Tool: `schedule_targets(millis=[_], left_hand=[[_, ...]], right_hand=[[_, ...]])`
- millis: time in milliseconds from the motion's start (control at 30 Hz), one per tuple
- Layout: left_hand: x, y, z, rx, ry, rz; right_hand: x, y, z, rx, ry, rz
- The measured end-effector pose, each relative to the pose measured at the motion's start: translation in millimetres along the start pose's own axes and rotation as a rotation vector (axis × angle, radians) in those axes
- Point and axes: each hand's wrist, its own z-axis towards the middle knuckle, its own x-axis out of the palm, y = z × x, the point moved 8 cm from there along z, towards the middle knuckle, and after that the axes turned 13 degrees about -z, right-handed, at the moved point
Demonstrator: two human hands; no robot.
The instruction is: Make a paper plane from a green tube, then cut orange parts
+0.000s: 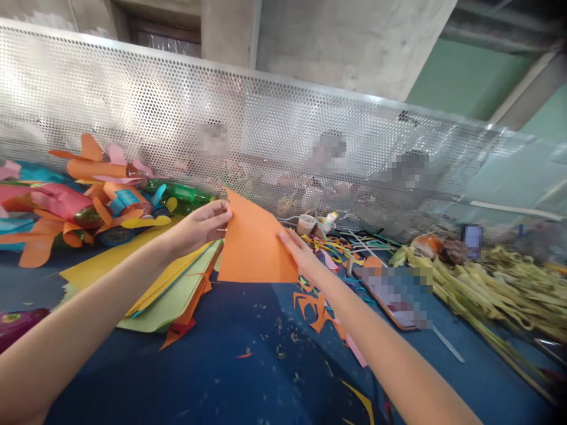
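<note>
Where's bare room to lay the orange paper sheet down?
The near dark blue tabletop between the stacked yellow and green paper and curly orange paper scraps is bare except small debris. Crowded: petalled plastic bottles far left, yellowish green leafy strips right.

Both arms bare, reaching forward, converging toward mid-view. Left forearm (97, 298) enters at lower left, slants up to right; left wrist (170, 243) roughly straight. Left hand (206, 221) bent at fingers, tips drawn together in pinch. Right forearm (376, 336) enters at lower right, slants up to left. Right hand (303, 254) slightly lower in view, also gripping; some digits hidden. Hands apart, near each other.
</note>
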Motion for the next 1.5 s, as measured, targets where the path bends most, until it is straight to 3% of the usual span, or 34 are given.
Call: schedule_targets(millis=[133,233,333,400,467,567,667,733,867,1000,1100,1300,1500], left_hand=[[6.4,31,-1,-0.228,0.121,-0.012],[15.6,40,-3,-0.279,0.221,0.069],[19.2,33,0,-0.151,0.177,0.154],[21.9,17,-1,0.031,0.099,0.212],[31.0,-2,-7,0.208,0.078,0.316],[60.7,-8,-22,0.236,0.305,0.603],[82.0,19,-41,0.069,0.611,0.903],[89.6,41,-53,-0.004,0.717,1.049],[112.1,74,-70,0.039,0.718,1.241],[132.4,98,-90,-0.047,0.817,1.416],[132.6,105,-100,-0.116,0.896,1.493],[115.3,95,-94,-0.044,0.787,1.362],[103.8,94,-78,-0.262,0.823,1.205]], right_hand=[[-10,-14,-22,0.071,-0.047,0.160],[-15,-21,-41,0.083,-0.104,0.231],[-26,-18,-57,0.031,-0.156,0.264],[-41,-8,-64,-0.030,-0.188,0.211],[-51,4,-69,-0.089,-0.135,0.156],[-60,11,-77,-0.132,-0.060,0.099],[-53,2,-90,-0.188,0.010,-0.155],[-42,-14,-100,-0.185,0.063,-0.309],[-18,-30,-117,-0.218,0.253,-0.508],[-12,-18,-126,-0.270,0.406,-0.754],[-15,-1,-130,-0.323,0.435,-0.884],[-3,24,-143,-0.432,0.464,-0.806],[14,21,-155,-0.415,0.602,-0.827]])
